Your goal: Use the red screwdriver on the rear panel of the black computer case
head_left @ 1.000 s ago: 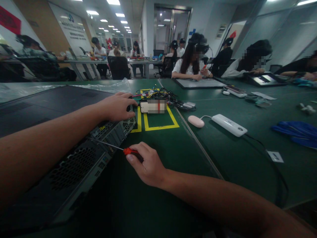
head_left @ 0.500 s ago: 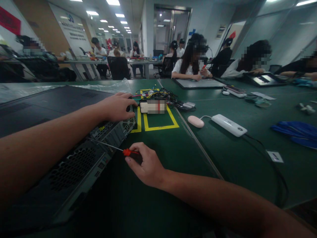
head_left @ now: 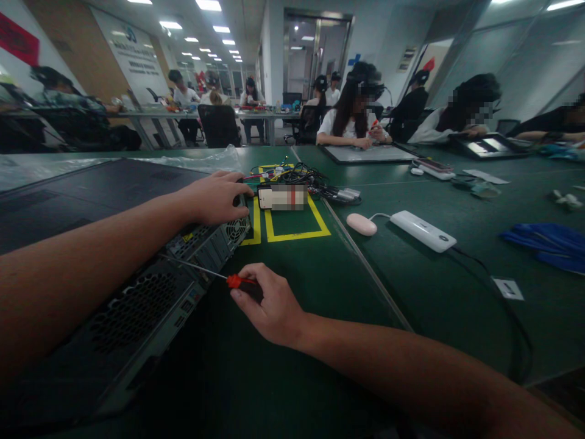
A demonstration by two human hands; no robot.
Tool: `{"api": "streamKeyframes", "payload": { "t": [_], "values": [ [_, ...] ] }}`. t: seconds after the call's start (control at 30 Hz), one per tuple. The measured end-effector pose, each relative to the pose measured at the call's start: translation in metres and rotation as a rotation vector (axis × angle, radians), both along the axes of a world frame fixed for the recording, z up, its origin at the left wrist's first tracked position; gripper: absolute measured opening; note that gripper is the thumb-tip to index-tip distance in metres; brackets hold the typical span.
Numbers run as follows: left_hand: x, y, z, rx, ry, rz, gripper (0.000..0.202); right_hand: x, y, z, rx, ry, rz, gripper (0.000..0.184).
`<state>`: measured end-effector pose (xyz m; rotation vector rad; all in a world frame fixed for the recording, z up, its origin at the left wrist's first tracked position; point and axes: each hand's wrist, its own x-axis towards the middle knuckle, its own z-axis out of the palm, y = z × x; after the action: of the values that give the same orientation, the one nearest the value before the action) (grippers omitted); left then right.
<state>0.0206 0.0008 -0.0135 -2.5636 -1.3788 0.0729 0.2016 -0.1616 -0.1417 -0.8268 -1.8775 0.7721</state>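
Note:
A black computer case [head_left: 98, 189] lies on its side at the left, its rear panel with vents and ports turned toward me. My left hand [head_left: 220, 198] rests on the case's far right corner, fingers stretched out over the edge. In my right hand [head_left: 273, 305] is a screwdriver [head_left: 241, 283] with a red and black handle, held in a closed grip. The thin shaft points left to the rear panel. Its tip is close to the panel, too dim to tell what it touches.
Beyond the case lie a phone [head_left: 274, 197] and a bundle of cables [head_left: 304, 175] near yellow tape marks [head_left: 299, 236]. On the right are a pink mouse-shaped object [head_left: 361, 224], a white power bank-like device [head_left: 423, 231] and blue cloth [head_left: 548, 244]. People sit across the green table.
The screwdriver's handle appears slightly turned in my right hand, with more of its dark part showing. My left hand and the case stay in place.

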Motion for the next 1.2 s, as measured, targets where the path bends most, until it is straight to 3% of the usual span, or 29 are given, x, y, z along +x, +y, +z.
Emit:
{"api": "streamKeyframes", "payload": {
  "t": [1.0, 1.2],
  "values": [
    [-0.0001, -0.0002, -0.0002, -0.008, -0.019, 0.001, 0.066, 0.0011, -0.0015, 0.0037, -0.020, 0.012, 0.008, 0.018],
    [-0.0001, -0.0004, 0.0001, -0.010, -0.010, 0.008, 0.064, 0.0007, 0.0007, -0.0004, 0.098, -0.005, -0.031, 0.021]
  ]
}}
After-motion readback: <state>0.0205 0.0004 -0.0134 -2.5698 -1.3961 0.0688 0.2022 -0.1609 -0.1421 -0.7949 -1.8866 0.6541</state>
